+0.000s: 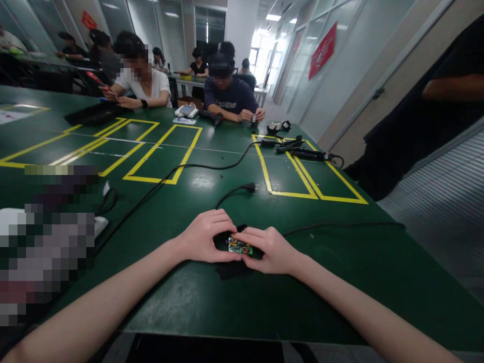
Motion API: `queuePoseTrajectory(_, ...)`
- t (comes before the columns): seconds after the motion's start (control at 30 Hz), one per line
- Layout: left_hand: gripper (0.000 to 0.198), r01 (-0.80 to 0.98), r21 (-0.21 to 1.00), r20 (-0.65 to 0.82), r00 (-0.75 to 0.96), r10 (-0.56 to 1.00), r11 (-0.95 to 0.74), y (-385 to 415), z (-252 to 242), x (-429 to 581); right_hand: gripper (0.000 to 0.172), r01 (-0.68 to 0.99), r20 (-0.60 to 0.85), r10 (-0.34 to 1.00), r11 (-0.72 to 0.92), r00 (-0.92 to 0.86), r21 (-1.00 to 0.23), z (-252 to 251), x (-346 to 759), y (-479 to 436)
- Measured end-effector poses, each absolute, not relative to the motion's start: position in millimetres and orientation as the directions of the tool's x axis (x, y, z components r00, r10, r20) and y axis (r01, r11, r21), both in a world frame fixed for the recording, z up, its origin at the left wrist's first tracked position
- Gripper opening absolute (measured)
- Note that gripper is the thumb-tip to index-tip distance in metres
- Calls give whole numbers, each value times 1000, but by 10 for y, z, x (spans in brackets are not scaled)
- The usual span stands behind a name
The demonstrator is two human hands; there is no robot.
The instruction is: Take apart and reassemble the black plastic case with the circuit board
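Note:
Both my hands rest on the green table (212, 307) near its front edge, closed around a small black device with an exposed green circuit board (239, 246). My left hand (206, 236) curls round its left side. My right hand (270, 249) grips its right side, fingers pointing left over the board. A black piece of the device's casing shows beneath the hands. A black cable with a plug (250, 187) lies just beyond the hands.
Yellow tape rectangles (163, 154) mark the table. Black tools and cables (302, 151) lie at the far right. Two people sit working at the far edge, others behind them. A person in black stands at the right. A white object (99, 225) lies at left.

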State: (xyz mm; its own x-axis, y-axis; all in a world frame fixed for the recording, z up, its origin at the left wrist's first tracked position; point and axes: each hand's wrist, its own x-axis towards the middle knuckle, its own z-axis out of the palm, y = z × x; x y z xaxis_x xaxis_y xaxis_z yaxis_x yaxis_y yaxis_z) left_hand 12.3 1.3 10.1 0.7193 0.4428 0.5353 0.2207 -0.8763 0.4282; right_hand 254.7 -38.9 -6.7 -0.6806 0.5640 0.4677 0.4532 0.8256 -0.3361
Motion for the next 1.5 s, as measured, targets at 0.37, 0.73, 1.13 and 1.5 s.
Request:
queuePoseTrajectory(0.37,45,385,397,397,747,534,-833,52,71,119,38,432,547,603,798,-581,-420,-9,2573,-361)
queuePoseTrajectory(0.73,33,417,382,415,720,557,-824,74,71,76,36,521,496,650,759,-575,-391,-20,2618,-289)
queuePoseTrajectory(1.13,20,447,474,304,726,617,-759,82,57,56,39,544,454,701,713,-550,-442,10,2571,-325)
queuePoseTrajectory(1.5,22,569,421,248,677,693,-707,103,100,47,40,532,441,746,665,-499,-524,-26,2474,-346)
